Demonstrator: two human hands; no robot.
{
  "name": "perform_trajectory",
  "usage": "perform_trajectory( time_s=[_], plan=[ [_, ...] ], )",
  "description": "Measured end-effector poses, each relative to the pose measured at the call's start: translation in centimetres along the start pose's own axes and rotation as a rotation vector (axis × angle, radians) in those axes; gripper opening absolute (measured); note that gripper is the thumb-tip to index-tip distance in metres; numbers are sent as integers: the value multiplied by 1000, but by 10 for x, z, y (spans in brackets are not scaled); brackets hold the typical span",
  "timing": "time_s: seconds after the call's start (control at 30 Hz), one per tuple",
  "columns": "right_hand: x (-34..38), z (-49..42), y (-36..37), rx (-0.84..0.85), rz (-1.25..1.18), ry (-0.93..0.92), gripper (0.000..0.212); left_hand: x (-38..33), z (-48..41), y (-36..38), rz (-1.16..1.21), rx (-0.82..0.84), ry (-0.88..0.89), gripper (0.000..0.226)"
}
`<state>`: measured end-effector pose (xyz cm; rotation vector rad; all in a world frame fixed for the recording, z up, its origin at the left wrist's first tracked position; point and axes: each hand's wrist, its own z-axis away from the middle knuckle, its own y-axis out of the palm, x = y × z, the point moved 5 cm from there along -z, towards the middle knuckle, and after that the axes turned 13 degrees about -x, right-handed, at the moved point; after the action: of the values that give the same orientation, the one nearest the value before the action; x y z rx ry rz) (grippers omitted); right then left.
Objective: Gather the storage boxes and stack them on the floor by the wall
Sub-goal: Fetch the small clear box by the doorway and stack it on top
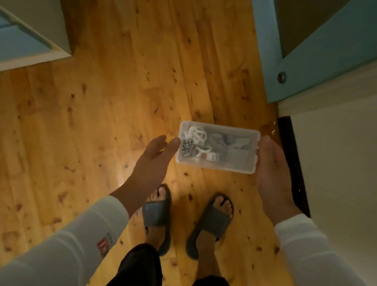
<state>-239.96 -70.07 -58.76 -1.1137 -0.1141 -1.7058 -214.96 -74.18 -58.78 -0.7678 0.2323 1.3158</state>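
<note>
A small clear plastic storage box (226,160) with white cords and small metal bits inside is held level above the wooden floor (103,114). My right hand (273,176) grips its right end, thumb on the rim. My left hand (155,159) is at the box's left end, fingers straight and apart, thumb tip touching the corner. The box's underside is hidden.
A white wall (356,169) with a dark skirting strip (295,164) runs along the right. A blue door (318,64) with a round knob stands at the upper right. A blue and white cabinet (16,24) juts in at the upper left. My slippered feet (185,221) stand below the box.
</note>
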Motion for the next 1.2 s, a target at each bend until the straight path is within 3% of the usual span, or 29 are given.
perform_trajectory(
  time_s=[0.13, 0.2, 0.27, 0.5, 0.63, 0.73, 1.0, 1.2],
  plan=[
    [-25, -42, 7, -45, 30, -56, 38, 24, -37, 32, 17, -40, -15, 64],
    [-41, -60, 11, -41, 53, -77, 18, 40, -54, 47, 8, -49, -25, 64],
    [-54, -76, 17, -32, 85, -106, 13, 55, -70, 58, -5, -60, -30, 64],
    [-105, -117, 29, -30, 122, -87, 54, 98, -122, 79, -65, -97, -43, 82],
    [-140, -142, 36, -44, 238, 36, 102, 112, -157, 86, -127, -87, -17, 104],
    [-161, -155, 42, -67, 280, 100, 122, 118, -177, 95, -168, -51, 0, 116],
    [-186, -170, 58, -117, 236, 179, 123, 118, -206, 118, -211, -21, 28, 135],
    [-190, -175, 59, -181, 225, 188, 117, 129, -211, 124, -75, -22, 32, 117]
  ],
)
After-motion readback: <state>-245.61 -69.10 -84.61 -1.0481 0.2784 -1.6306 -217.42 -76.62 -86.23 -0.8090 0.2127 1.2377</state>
